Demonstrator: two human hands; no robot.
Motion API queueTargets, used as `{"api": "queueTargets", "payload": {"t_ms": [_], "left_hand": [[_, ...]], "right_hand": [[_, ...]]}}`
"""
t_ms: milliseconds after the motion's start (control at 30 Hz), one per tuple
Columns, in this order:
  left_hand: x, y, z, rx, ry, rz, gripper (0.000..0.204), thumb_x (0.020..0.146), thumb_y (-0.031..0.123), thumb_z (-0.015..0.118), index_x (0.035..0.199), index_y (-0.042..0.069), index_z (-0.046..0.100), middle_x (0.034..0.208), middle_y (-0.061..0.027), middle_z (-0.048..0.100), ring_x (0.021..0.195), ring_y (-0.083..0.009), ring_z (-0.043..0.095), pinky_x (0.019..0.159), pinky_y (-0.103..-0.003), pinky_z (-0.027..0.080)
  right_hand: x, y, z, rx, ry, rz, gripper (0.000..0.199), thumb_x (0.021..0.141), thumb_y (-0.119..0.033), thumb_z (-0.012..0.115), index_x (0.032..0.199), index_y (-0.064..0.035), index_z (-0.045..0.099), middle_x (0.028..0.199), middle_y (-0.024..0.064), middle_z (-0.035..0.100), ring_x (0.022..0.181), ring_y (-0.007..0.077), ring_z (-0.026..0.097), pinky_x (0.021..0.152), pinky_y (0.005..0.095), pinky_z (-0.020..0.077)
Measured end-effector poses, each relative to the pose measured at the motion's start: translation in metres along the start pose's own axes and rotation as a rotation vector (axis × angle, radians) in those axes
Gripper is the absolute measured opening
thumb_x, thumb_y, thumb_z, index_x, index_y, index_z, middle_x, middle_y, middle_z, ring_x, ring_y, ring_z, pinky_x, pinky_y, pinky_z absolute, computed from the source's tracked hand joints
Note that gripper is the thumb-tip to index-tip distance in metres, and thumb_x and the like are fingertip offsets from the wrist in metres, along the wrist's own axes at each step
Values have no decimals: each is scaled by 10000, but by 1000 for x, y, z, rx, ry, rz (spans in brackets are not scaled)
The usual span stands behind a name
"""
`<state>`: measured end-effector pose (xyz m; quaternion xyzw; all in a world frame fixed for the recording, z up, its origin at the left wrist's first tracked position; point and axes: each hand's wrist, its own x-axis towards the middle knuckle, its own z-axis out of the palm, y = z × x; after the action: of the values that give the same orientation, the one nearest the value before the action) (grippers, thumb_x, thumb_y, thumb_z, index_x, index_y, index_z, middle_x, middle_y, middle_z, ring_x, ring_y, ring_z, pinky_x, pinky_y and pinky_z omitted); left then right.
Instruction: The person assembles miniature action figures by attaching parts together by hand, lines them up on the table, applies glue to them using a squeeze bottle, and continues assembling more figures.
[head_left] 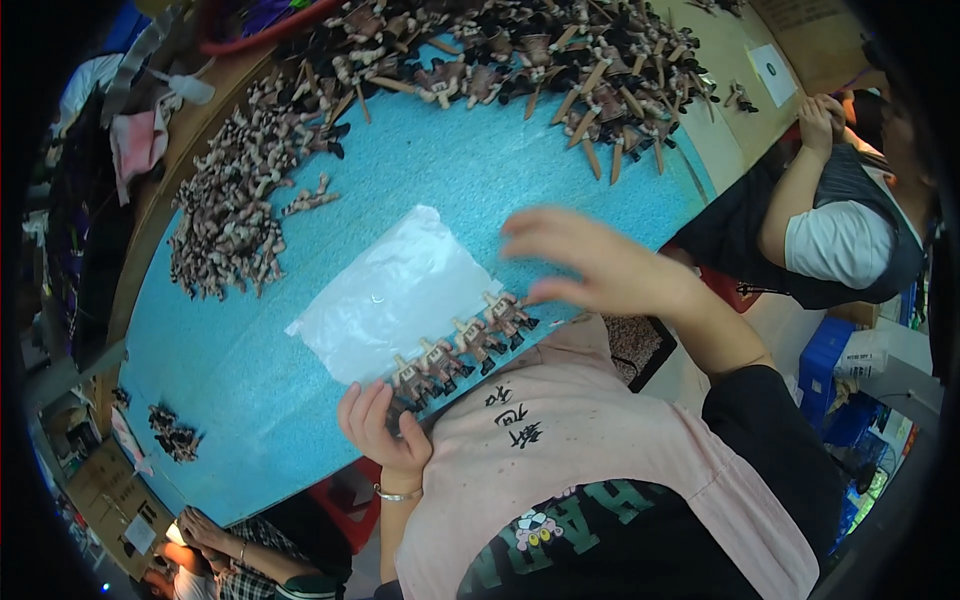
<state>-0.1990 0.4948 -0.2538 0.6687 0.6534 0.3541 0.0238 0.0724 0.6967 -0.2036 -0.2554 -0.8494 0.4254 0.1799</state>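
A row of small toy figures (462, 345) lies at the near edge of a clear plastic bag (395, 295) on the blue table mat (250, 370). My left hand (380, 428) rests at the table's near edge, its fingers loosely curled beside the leftmost figure, holding nothing I can make out. My right hand (590, 262) hovers above the right end of the row with its fingers spread, empty, close to the last figure.
A heap of pale toy figures (245, 200) lies at the left, a bigger dark pile (520, 65) along the far side. Another person (850, 215) sits at the right. Someone's hands (205, 535) show at the lower left, near a small figure clump (172, 432).
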Motion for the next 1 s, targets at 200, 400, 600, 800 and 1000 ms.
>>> {"api": "queueTargets", "payload": {"t_ms": [200, 400, 600, 800, 1000], "left_hand": [[3, 1, 3, -7, 4, 11, 288, 882, 212, 527, 1073, 8, 593, 1099, -139, 615, 1108, -360, 500, 974, -456, 373], [5, 2, 4, 9, -1, -8, 280, 873, 198, 536, 1070, 11, 605, 1102, -136, 617, 1104, -358, 504, 974, -456, 374], [8, 3, 4, 11, -18, -23, 262, 869, 184, 543, 1053, 18, 624, 1101, -126, 617, 1112, -350, 504, 978, -453, 375], [6, 3, 4, 22, -23, -38, 258, 876, 178, 532, 1064, 26, 624, 1106, -120, 617, 1119, -342, 504, 981, -443, 374], [5, 4, 3, 18, -2, -49, 250, 897, 189, 518, 1058, 30, 622, 1106, -120, 618, 1123, -341, 504, 983, -437, 370]], "right_hand": [[12, 37, -50, -743, 609, 288, 454, 732, -54, 728, 1151, -48, 553, 1148, 173, 505, 1056, 366, 520, 881, 438, 455], [16, 55, -49, -713, 552, 335, 464, 736, 19, 686, 1172, -49, 540, 1146, 186, 475, 1041, 373, 514, 867, 442, 458], [9, 44, -48, -771, 337, 182, 436, 714, 133, 575, 1120, -25, 575, 1178, 192, 489, 1067, 386, 507, 887, 437, 445], [9, 20, -55, -455, 373, 155, 328, 794, 55, 579, 1111, -30, 575, 1073, 114, 588, 967, 273, 594, 807, 362, 476], [-17, 1, -15, 602, 265, 395, 173, 935, -87, 542, 1086, -5, 564, 980, 43, 604, 914, 99, 583, 786, 256, 468]]}}
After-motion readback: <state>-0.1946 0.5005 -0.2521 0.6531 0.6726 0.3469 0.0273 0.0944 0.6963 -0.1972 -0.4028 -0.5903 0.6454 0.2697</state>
